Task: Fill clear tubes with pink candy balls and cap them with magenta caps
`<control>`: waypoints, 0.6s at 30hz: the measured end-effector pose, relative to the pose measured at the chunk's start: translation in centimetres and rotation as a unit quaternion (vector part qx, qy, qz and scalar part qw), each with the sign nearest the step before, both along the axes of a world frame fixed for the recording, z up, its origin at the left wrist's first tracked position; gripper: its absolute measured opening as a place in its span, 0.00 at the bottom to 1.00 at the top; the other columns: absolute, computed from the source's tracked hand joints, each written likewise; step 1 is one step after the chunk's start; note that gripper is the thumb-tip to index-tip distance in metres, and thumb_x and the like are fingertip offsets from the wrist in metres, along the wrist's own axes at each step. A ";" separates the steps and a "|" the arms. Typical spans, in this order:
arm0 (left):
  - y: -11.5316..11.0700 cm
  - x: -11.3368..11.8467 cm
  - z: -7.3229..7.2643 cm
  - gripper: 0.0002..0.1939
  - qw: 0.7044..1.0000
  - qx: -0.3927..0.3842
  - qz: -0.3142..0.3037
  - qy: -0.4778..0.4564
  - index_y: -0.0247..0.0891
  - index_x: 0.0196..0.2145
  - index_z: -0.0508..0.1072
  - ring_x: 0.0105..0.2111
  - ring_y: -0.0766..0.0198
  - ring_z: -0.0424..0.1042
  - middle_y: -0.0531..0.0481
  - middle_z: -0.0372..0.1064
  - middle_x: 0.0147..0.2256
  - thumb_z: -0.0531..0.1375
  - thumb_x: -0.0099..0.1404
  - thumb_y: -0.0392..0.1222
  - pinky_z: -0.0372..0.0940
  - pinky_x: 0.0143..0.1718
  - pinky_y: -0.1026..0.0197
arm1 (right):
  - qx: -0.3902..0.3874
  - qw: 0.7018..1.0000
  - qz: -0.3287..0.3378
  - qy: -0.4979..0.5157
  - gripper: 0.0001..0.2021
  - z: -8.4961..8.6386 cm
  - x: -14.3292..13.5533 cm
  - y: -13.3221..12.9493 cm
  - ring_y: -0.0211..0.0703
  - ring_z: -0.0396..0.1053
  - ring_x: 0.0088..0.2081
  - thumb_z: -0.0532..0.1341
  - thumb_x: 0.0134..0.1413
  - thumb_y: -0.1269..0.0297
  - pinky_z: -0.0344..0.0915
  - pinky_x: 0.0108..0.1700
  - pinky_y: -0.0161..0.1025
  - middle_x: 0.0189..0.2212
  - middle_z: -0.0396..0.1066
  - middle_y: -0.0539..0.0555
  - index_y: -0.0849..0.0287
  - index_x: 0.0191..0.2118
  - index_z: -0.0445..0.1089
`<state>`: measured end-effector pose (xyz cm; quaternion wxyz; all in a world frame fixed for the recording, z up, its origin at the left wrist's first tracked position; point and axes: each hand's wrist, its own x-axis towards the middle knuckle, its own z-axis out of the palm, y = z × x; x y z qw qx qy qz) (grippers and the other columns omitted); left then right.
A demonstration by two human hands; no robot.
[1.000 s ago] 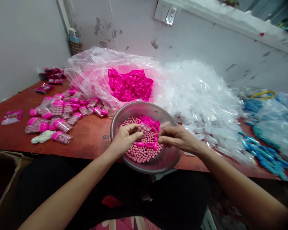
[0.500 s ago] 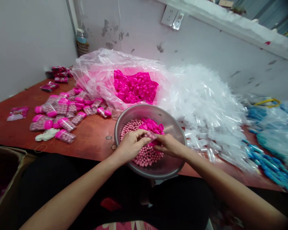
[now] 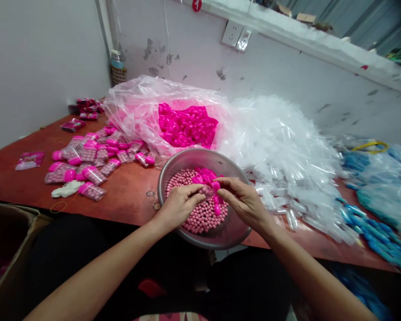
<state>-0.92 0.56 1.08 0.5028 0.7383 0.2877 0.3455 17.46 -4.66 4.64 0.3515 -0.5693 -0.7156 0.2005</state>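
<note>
Over a metal bowl (image 3: 234, 232) my left hand (image 3: 180, 204) is closed on a small clear bottle (image 3: 206, 191) filled with pink beads. My right hand (image 3: 240, 200) pinches a bright pink cap (image 3: 215, 185) at the bottle's open end; whether the two touch I cannot tell. Loose pink beads (image 3: 203, 220) lie in the bowl below both hands. Behind the fingers is a heap of pink caps (image 3: 203, 174), partly hidden, and one more pink cap (image 3: 217, 208) shows just under my right fingers.
Filled bottles with pink caps (image 3: 93, 174) lie on the red table (image 3: 130, 191) at left. Behind the bowl sits a plastic bag of pink caps (image 3: 187, 125). Empty clear bottles (image 3: 280, 147) are piled at right, beside blue items (image 3: 377, 227). A cardboard box (image 3: 26, 232) stands lower left.
My right hand has lifted slightly and its fingers now show a pink cap at the bottle's end. The left hand keeps the bottle in nearly the same place. The view has tilted slightly.
</note>
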 end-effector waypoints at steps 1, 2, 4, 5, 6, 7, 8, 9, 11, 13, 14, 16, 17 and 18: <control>-0.1 0.0 0.1 0.09 1.000 0.006 -0.002 0.000 0.37 0.34 0.74 0.36 0.63 0.70 0.52 0.71 0.30 0.54 0.62 0.40 0.62 0.41 0.63 | 0.026 0.999 0.007 -0.039 0.10 0.2 -0.1 -0.1 0.41 0.68 0.39 0.56 0.57 0.64 0.63 0.41 0.39 0.37 0.71 0.54 0.57 0.44 0.67; -0.2 -0.1 0.3 0.10 1.000 0.010 -0.004 -0.001 0.37 0.34 0.74 0.36 0.63 0.70 0.51 0.71 0.30 0.54 0.62 0.40 0.62 0.41 0.63 | 0.052 0.996 0.011 -0.066 0.10 0.4 -0.1 -0.3 0.41 0.68 0.39 0.55 0.57 0.64 0.63 0.41 0.39 0.37 0.71 0.54 0.58 0.45 0.67; -0.3 -0.1 0.4 0.10 1.000 0.017 -0.009 -0.004 0.37 0.35 0.74 0.36 0.63 0.70 0.51 0.72 0.30 0.53 0.63 0.40 0.62 0.41 0.63 | 0.087 0.991 0.015 -0.103 0.11 0.7 -0.2 -0.4 0.42 0.68 0.40 0.54 0.58 0.66 0.64 0.42 0.39 0.38 0.71 0.55 0.58 0.46 0.65; -0.4 -0.1 0.5 0.10 1.000 0.021 -0.011 -0.006 0.37 0.35 0.74 0.36 0.62 0.71 0.51 0.72 0.31 0.53 0.63 0.40 0.62 0.41 0.63 | 0.097 0.989 0.020 -0.115 0.11 0.7 -0.3 -0.4 0.42 0.68 0.40 0.54 0.58 0.66 0.64 0.42 0.39 0.38 0.71 0.55 0.58 0.46 0.65; -0.5 -0.1 0.5 0.11 1.000 0.024 -0.011 -0.009 0.38 0.36 0.74 0.36 0.62 0.71 0.51 0.72 0.31 0.53 0.63 0.41 0.62 0.40 0.63 | 0.102 0.987 0.028 -0.124 0.10 0.7 -0.4 -0.4 0.42 0.69 0.40 0.53 0.58 0.66 0.65 0.42 0.39 0.38 0.71 0.56 0.58 0.46 0.65; -0.5 -0.1 0.5 0.11 0.999 0.028 -0.008 -0.013 0.38 0.36 0.75 0.36 0.62 0.71 0.51 0.73 0.31 0.53 0.63 0.41 0.63 0.40 0.63 | 0.102 0.985 0.038 -0.131 0.10 0.6 -0.5 -0.4 0.42 0.69 0.40 0.53 0.59 0.67 0.65 0.42 0.39 0.38 0.71 0.56 0.58 0.46 0.65; -0.6 -0.2 0.4 0.11 0.999 0.032 -0.002 -0.016 0.38 0.37 0.75 0.36 0.62 0.71 0.51 0.73 0.31 0.53 0.64 0.41 0.63 0.39 0.63 | 0.102 0.984 0.047 -0.139 0.10 0.6 -0.7 -0.4 0.42 0.69 0.40 0.52 0.59 0.67 0.65 0.42 0.39 0.38 0.71 0.56 0.58 0.46 0.65; -0.7 -0.3 0.4 0.12 0.999 0.036 0.009 -0.018 0.38 0.37 0.75 0.36 0.61 0.71 0.50 0.73 0.31 0.53 0.64 0.41 0.63 0.38 0.63 | 0.102 0.982 0.054 -0.148 0.11 0.5 -0.9 -0.4 0.42 0.69 0.40 0.52 0.59 0.67 0.66 0.42 0.39 0.37 0.71 0.56 0.58 0.46 0.65; -0.9 -0.4 0.2 0.11 0.998 0.046 0.035 -0.024 0.39 0.37 0.75 0.36 0.61 0.72 0.50 0.74 0.32 0.53 0.64 0.41 0.64 0.38 0.63 | 0.114 0.976 0.055 -0.175 0.11 0.3 -1.3 -0.4 0.43 0.69 0.40 0.51 0.60 0.67 0.67 0.41 0.39 0.38 0.71 0.57 0.58 0.47 0.64; -1.1 -0.6 0.0 0.11 0.996 0.059 0.052 -0.029 0.39 0.37 0.75 0.35 0.62 0.72 0.49 0.74 0.33 0.53 0.63 0.40 0.64 0.38 0.63 | 0.142 0.965 0.051 -0.214 0.13 0.0 -1.5 -0.8 0.44 0.69 0.40 0.51 0.60 0.68 0.67 0.41 0.40 0.39 0.71 0.58 0.58 0.50 0.62; -1.2 -0.6 -0.1 0.11 0.996 0.068 0.051 -0.029 0.38 0.37 0.75 0.35 0.62 0.72 0.49 0.74 0.33 0.53 0.63 0.40 0.64 0.37 0.64 | 0.158 0.958 0.049 -0.235 0.14 -0.1 -1.5 -1.1 0.44 0.69 0.40 0.51 0.59 0.69 0.67 0.41 0.39 0.39 0.70 0.58 0.58 0.51 0.61; -1.4 -0.6 -0.2 0.10 0.994 0.097 0.042 -0.023 0.38 0.37 0.75 0.35 0.62 0.72 0.48 0.74 0.34 0.53 0.63 0.38 0.65 0.38 0.64 | 0.182 0.943 0.052 -0.273 0.17 -0.4 -1.5 -1.8 0.45 0.69 0.40 0.51 0.59 0.71 0.68 0.42 0.40 0.40 0.70 0.59 0.59 0.54 0.57; -1.5 -0.6 -0.2 0.10 0.992 0.116 0.035 -0.016 0.38 0.37 0.74 0.35 0.62 0.72 0.47 0.74 0.34 0.53 0.63 0.38 0.65 0.39 0.64 | 0.187 0.938 0.055 -0.288 0.19 -0.5 -1.4 -2.1 0.45 0.69 0.40 0.51 0.59 0.72 0.68 0.41 0.40 0.40 0.70 0.60 0.59 0.55 0.56; -1.6 -0.5 -0.3 0.11 0.990 0.138 0.028 -0.008 0.37 0.37 0.74 0.36 0.62 0.72 0.47 0.74 0.33 0.53 0.64 0.37 0.65 0.39 0.63 | 0.189 0.933 0.060 -0.299 0.20 -0.6 -1.4 -2.5 0.45 0.69 0.40 0.51 0.58 0.73 0.68 0.41 0.41 0.39 0.69 0.60 0.60 0.56 0.55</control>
